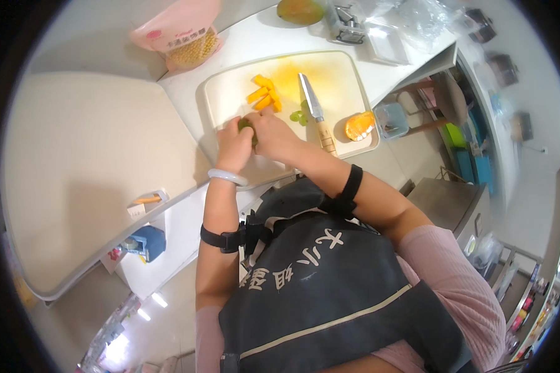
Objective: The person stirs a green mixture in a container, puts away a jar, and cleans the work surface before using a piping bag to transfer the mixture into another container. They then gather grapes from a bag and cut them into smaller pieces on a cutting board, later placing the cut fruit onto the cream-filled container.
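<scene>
Both my hands are together over the left front part of a cream cutting board (342, 68). Between them is a small, dark green piece of fruit (247, 126), mostly covered by the fingers. My left hand (231, 146) grips it from the left, a pale bangle at its wrist. From the other side, the fingers of my right hand (274, 135) close on it. Just beyond the fingertips lie yellow-orange fruit strips (258, 94). To their right are light green fruit slices (300, 116), a wooden-handled knife (313, 99) and a peeled orange citrus piece (359, 126).
A pink bag (190, 50) of yellow beads stands at the back left. Behind the board are a mango (300, 11), a clear container with metal tools (345, 25) and a clear tray (387, 45). A large beige board or tabletop (99, 143) extends left.
</scene>
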`<state>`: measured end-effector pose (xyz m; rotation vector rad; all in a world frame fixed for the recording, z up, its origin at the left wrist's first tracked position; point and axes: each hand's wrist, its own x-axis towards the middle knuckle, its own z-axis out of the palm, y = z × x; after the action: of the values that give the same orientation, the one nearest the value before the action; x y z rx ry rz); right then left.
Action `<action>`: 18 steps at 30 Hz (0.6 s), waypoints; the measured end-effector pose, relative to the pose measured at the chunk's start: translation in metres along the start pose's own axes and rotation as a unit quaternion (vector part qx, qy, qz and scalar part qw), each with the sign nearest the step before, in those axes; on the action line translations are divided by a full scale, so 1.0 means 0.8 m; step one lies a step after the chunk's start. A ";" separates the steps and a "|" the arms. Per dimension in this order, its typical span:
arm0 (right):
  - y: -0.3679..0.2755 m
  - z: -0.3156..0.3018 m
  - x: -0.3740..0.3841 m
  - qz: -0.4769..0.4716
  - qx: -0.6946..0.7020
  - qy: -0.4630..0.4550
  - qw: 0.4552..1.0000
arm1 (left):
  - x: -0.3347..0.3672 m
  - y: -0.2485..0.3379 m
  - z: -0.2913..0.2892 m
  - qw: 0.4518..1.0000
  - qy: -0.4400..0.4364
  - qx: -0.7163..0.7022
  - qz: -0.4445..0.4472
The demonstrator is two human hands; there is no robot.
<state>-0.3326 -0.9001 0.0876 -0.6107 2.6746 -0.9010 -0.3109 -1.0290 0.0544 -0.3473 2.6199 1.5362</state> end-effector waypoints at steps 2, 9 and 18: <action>0.009 0.007 0.004 -0.029 0.038 0.049 0.998 | -0.001 0.043 -0.010 0.955 -0.090 -0.233 -0.160; -0.046 0.056 0.028 -0.062 0.028 0.263 0.962 | 0.020 -0.023 -0.040 0.793 -0.157 -0.551 -0.208; -0.065 -0.024 -0.009 -0.202 -0.209 0.172 0.941 | -0.020 0.049 0.045 0.804 -0.085 -0.541 -0.230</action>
<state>-0.3173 -0.9244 0.1361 -1.2371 3.1538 -0.5583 -0.3064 -0.9772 0.0727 -0.7666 1.1050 2.4762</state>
